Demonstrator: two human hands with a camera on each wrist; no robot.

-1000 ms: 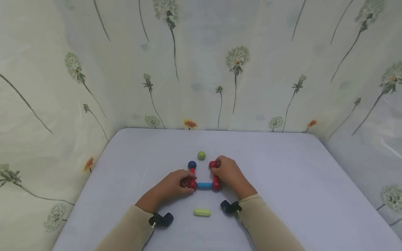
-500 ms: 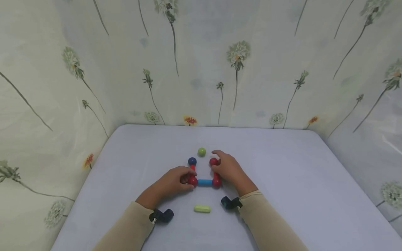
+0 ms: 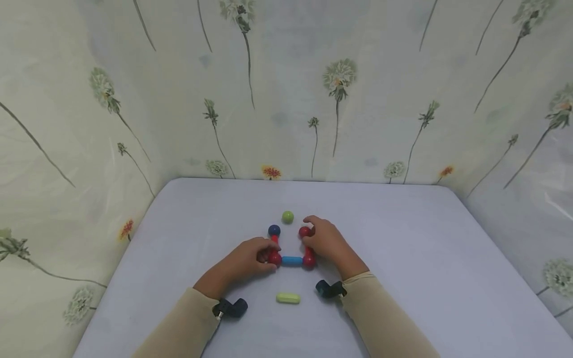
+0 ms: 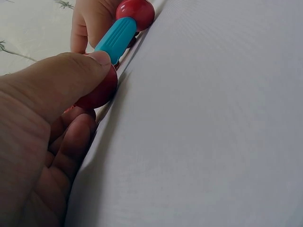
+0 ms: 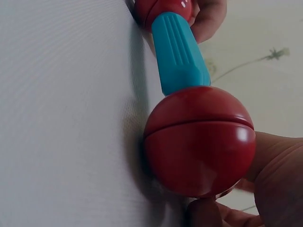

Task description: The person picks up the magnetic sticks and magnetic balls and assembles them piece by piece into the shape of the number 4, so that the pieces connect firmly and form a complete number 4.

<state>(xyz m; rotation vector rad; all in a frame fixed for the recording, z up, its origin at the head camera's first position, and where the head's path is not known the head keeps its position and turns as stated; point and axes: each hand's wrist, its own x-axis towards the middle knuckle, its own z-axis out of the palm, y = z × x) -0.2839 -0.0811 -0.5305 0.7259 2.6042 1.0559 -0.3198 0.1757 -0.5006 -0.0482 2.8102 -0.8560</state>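
Note:
A U-shaped frame of magnetic balls and rods lies on the table. My left hand (image 3: 248,256) grips the near left red ball (image 3: 275,259), its thumb at the end of the blue rod (image 4: 117,38) in the left wrist view. That rod runs to the near right red ball (image 5: 199,142). A red rod (image 3: 275,239) leads from the left corner to a dark blue ball (image 3: 274,230). My right hand (image 3: 329,242) is at the far right red ball (image 3: 304,232): the index finger is raised off it, the thumb close beside it. Its other fingers are mostly hidden.
A loose green ball (image 3: 288,217) lies beyond the frame's open side. A pale green rod (image 3: 288,298) rests nearer me, between the wrists. Flower-patterned cloth (image 3: 286,99) stands behind the white table (image 3: 403,238).
My right index finger has lifted from the far right red ball and spread away from the thumb. The left hand keeps its hold. The head view has tilted slightly down.

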